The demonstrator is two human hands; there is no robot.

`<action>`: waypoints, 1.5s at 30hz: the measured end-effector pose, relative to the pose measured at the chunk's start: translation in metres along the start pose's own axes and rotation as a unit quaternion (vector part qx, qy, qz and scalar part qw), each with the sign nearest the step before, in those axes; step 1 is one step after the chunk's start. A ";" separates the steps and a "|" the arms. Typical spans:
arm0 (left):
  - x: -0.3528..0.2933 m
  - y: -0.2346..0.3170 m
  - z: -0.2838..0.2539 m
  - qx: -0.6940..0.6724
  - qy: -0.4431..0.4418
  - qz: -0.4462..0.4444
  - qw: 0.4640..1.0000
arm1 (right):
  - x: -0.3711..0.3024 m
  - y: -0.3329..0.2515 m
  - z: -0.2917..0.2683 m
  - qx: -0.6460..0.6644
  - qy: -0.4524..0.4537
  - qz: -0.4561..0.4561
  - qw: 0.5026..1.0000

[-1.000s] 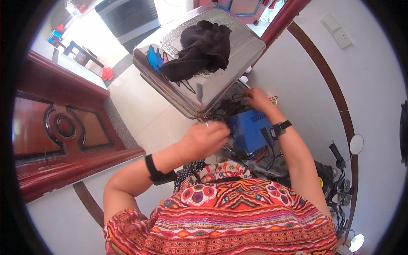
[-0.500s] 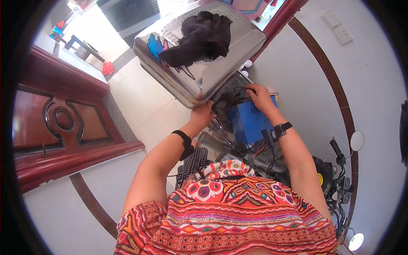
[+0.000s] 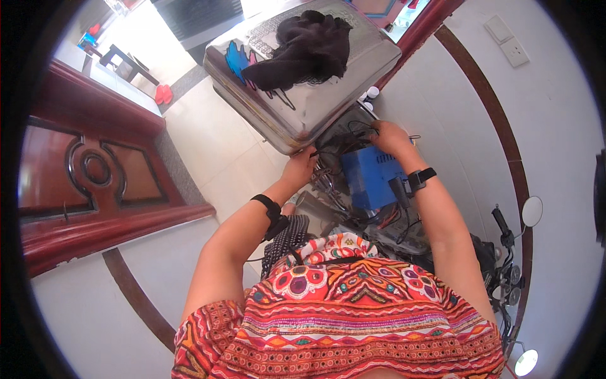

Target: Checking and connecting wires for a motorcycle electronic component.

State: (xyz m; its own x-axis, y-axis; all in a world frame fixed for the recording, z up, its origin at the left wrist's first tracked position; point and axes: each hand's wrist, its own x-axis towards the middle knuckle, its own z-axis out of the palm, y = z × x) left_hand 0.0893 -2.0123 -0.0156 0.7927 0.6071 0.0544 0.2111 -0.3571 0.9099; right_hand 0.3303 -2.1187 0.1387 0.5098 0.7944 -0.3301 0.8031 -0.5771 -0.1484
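Observation:
My right hand (image 3: 390, 139) is closed, thumb and fingers pinching a thin black cable (image 3: 361, 124) above the top edge of a blue metal box (image 3: 372, 180) with vent slots. Below the near corner of a large silvery metal case (image 3: 303, 120), my left hand (image 3: 300, 165) is closed; its fingertips are partly hidden there, beside loose wires (image 3: 322, 174). What the left fingers hold I cannot make out. A crumpled black cloth (image 3: 309, 50) lies on top of the case. Tangled dark wires fill the gap between the case and the blue box.
A motorcycle with handlebars (image 3: 505, 243) and a round mirror (image 3: 532, 211) stands along the right wall. Small white-capped bottles (image 3: 372, 93) sit beside the case. To the left is a carved reddish-brown door (image 3: 95, 174); red slippers (image 3: 163, 94) lie on the tiled floor (image 3: 233, 158).
My right hand has shifted slightly right, the cable still in its fingers. My left hand stays near the case's corner. The whole view has shifted a little.

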 end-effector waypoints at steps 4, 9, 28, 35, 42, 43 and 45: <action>-0.001 0.009 -0.004 0.011 0.019 0.041 0.999 | 0.002 0.011 -0.001 0.008 0.004 0.018 1.000; -0.001 0.007 0.000 -0.021 0.012 0.025 0.999 | 0.004 0.012 0.004 0.123 0.119 -0.023 0.985; -0.003 0.018 -0.018 -0.095 -0.054 -0.071 0.992 | -0.019 -0.007 -0.012 0.217 0.095 -0.082 0.968; -0.009 0.041 -0.029 -0.137 -0.097 -0.142 0.976 | -0.028 -0.015 -0.022 0.054 0.062 -0.088 0.993; -0.016 0.037 -0.032 -0.161 -0.075 -0.101 0.979 | -0.027 -0.016 -0.028 0.302 0.100 -0.106 0.942; -0.016 0.039 -0.033 -0.186 -0.087 -0.113 0.972 | -0.028 -0.015 -0.030 0.300 0.103 -0.108 0.942; -0.014 0.048 -0.037 -0.238 -0.112 -0.144 0.954 | -0.033 -0.016 -0.037 0.413 0.081 -0.119 0.899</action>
State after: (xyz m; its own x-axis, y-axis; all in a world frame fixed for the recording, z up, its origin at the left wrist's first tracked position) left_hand 0.0674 -2.0121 0.0425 0.8544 0.4460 -0.2666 0.1975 0.1958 0.9606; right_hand 0.3121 -2.1289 0.1862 0.4461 0.8924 -0.0671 0.4259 -0.2776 -0.8611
